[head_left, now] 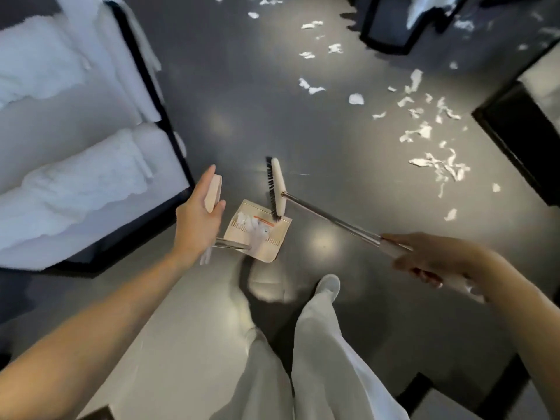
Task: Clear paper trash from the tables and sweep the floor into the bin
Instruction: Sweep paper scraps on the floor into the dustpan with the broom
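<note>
The sweeping step is judged to be in hand. A broom (277, 189) is held by the right hand (424, 262) at the pale grip of its metal pole, the fingers curled around it, though blur hides how tightly. The brush head is set at the far lip of a dustpan (257, 234) standing on the dark floor (303, 131). The dustpan's upright handle (213, 192) is steadied by the left hand (197, 219), the pale grip being pinched between thumb and fingers, the fingers lying straight along it.

Inside the dustpan a few white paper scraps (253, 230) are seen, lying against its back wall; the pan is far from full. No bin can be made out.

Much is judged to be left: torn paper (436, 165) is strewn across the floor to the right and further off, well apart from the pan. The counter (121, 165) on the left is covered in white, but blur prevents telling whether this is paper trash.

Next, the broom would need to be carried out to the scattered pieces and drawn back toward the pan, with the pan kept flat against the floor.
</note>
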Available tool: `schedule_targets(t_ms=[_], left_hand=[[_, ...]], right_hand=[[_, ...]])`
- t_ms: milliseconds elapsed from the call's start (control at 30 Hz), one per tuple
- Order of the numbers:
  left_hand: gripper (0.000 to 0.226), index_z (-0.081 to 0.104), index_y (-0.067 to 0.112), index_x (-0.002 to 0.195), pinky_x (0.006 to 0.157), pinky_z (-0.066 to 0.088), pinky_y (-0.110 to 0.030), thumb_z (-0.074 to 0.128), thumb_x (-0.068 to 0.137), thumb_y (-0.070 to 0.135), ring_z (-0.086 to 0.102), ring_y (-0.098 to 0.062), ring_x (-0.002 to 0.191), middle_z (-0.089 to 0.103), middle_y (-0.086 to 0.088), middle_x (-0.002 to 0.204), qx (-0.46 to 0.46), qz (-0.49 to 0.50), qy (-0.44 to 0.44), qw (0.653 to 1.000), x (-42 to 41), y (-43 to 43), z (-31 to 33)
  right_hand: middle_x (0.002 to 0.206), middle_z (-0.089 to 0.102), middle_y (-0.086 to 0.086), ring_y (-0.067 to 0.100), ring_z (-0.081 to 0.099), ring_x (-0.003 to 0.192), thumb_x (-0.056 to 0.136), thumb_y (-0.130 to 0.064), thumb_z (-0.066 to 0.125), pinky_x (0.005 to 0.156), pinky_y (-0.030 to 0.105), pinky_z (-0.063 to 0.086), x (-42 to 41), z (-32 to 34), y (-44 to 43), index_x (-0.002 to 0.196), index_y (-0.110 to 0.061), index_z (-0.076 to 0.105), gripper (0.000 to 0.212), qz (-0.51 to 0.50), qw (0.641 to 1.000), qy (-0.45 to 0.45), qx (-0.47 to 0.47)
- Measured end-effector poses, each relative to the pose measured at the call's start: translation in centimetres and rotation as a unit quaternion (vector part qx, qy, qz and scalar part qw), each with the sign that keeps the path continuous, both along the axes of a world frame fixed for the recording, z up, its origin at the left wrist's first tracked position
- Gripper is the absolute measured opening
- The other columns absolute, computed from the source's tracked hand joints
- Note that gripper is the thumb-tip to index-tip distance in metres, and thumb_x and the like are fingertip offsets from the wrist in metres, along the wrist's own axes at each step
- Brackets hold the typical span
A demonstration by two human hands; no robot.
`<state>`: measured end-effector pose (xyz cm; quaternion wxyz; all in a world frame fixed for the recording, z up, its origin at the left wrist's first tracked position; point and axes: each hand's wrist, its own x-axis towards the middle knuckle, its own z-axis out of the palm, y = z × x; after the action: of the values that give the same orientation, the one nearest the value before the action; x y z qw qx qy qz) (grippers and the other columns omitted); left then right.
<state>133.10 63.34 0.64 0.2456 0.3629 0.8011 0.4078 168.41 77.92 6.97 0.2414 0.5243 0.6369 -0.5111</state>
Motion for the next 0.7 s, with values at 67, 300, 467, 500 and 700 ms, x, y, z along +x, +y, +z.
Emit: schedule_targets(t_ms=[67, 300, 467, 500, 700], left_hand=[[0.065, 0.034, 0.047, 0.142, 0.099, 0.047, -0.038, 0.057, 0.093, 0.011, 0.056, -0.027, 0.118, 0.041, 0.021, 0.140, -0.001, -0.025, -0.010, 1.000, 2.1, 4.4, 0.3], [0.065, 0.035, 0.050, 0.140, 0.090, 0.052, -0.042, 0.057, 0.091, 0.013, 0.064, -0.022, 0.096, 0.055, 0.016, 0.129, -0.013, -0.130, 0.020, 0.991, 11.3, 21.1, 0.3], [0.066, 0.032, 0.044, 0.144, 0.093, 0.048, -0.034, 0.056, 0.092, 0.012, 0.060, -0.032, 0.104, 0.057, 0.002, 0.134, -0.020, -0.214, 0.046, 0.976, 19.3, 31.8, -0.2], [0.065, 0.031, 0.043, 0.145, 0.091, 0.047, -0.031, 0.056, 0.093, 0.012, 0.059, -0.032, 0.105, 0.058, 0.001, 0.133, -0.017, -0.230, 0.050, 0.972, 20.9, 33.7, -0.4], [0.065, 0.027, 0.042, 0.147, 0.079, 0.039, -0.020, 0.054, 0.095, 0.016, 0.059, -0.029, 0.103, 0.059, -0.001, 0.131, -0.007, -0.307, 0.080, 0.948, 28.7, 45.2, -1.4]], right_hand=[[0.056, 0.047, 0.007, 0.015, 0.041, 0.038, 0.091, -0.009, 0.058, 0.039, 0.022, 0.037, 2.7, -0.2, 2.0, 0.142, -0.034, 0.040, 0.060, -0.046, 0.999, 0.000, 0.000], [0.051, 0.046, 0.003, 0.012, 0.038, 0.032, 0.091, -0.008, 0.057, 0.037, 0.022, 0.035, 12.9, -0.6, 9.6, 0.137, -0.027, 0.049, 0.050, -0.199, 0.980, -0.006, 0.022], [0.042, 0.043, -0.001, 0.011, 0.036, 0.033, 0.092, -0.009, 0.059, 0.035, 0.019, 0.033, 21.7, -0.6, 14.4, 0.138, -0.030, 0.047, 0.052, -0.335, 0.942, -0.004, 0.007], [0.042, 0.043, -0.001, 0.010, 0.037, 0.033, 0.092, -0.008, 0.060, 0.035, 0.019, 0.033, 23.3, -0.6, 15.2, 0.139, -0.031, 0.046, 0.054, -0.358, 0.934, -0.009, 0.006], [0.045, 0.042, 0.001, 0.012, 0.037, 0.034, 0.092, -0.007, 0.060, 0.034, 0.019, 0.034, 30.5, -1.2, 19.9, 0.141, -0.028, 0.043, 0.056, -0.463, 0.885, -0.040, 0.018]])
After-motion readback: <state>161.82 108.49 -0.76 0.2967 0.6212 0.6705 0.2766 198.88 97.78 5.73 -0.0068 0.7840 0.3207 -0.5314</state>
